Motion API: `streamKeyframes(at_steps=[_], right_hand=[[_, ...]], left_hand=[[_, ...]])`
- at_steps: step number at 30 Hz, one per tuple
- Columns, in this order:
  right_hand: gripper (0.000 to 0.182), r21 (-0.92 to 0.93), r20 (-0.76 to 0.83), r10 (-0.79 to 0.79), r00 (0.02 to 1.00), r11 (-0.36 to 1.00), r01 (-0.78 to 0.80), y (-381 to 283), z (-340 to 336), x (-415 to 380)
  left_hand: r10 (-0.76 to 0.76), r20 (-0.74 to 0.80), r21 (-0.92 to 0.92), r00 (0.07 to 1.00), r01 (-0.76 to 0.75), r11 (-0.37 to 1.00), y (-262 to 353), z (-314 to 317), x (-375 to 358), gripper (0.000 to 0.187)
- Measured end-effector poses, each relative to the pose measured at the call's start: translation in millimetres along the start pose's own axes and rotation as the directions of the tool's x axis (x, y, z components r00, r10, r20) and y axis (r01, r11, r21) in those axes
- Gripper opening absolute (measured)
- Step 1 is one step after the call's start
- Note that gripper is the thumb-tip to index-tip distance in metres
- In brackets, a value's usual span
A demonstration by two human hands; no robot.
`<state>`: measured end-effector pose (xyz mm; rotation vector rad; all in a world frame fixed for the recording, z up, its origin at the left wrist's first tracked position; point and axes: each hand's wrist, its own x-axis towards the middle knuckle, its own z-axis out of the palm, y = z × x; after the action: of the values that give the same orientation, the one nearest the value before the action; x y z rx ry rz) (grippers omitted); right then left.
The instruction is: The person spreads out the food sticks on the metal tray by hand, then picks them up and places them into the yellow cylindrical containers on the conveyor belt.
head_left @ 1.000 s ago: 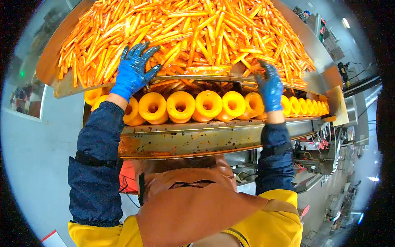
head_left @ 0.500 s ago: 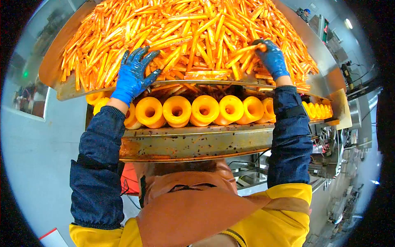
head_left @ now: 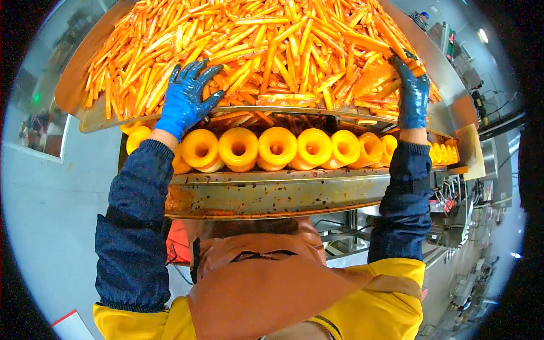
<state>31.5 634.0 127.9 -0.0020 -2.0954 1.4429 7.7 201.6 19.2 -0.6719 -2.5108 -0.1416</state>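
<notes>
- Head view: we are standing at a metal tray [head_left: 90, 120], its heap of orange sticks [head_left: 243, 31] filling the top of the frame and lying at mixed angles.
- At upper right, our gloved right hand [head_left: 413, 96] is gripping orange sticks, fingers curling about them; blur is hiding how many.
- Those sticks are running mostly sideways, their far ends pointing left into the heap, while our right forearm is coming up nearly vertically from below.
- At upper left, our gloved left hand [head_left: 188, 97] is spreading its fingers open over the heap's lower edge, with no stick visibly in its grasp and its thumb pointing right.
- Between our hands, one thick stick [head_left: 287, 100] is lying level along the tray's lip, apart from both; its left end is nearer our left thumb.
- Just below the lip, a row of yellow cups [head_left: 277, 135] is stretching across the middle of the frame, round mouths showing; our wrists are crossing above it, so the sticks in our right hand are sitting above and beyond the row.
- Below the cups, a stained metal ledge [head_left: 272, 195] is separating them from our brown apron [head_left: 272, 300].
</notes>
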Motion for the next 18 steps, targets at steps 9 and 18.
streamKeyframes(at_steps=[9, 18], right_hand=[[0.026, 0.112, 0.526, 0.061, 0.848, 0.984, -0.140, -52, 43, -99], [0.025, -0.123, 0.793, 0.122, 0.597, 0.992, -0.040, -31, 116, -140]], left_hand=[[0.021, -0.041, -0.030, 0.999, -0.022, 0.999, -4, 4, -2, 0.053], [0.009, -0.025, 0.002, 1.000, -0.009, 1.000, -3, 3, -2, 0.053]])
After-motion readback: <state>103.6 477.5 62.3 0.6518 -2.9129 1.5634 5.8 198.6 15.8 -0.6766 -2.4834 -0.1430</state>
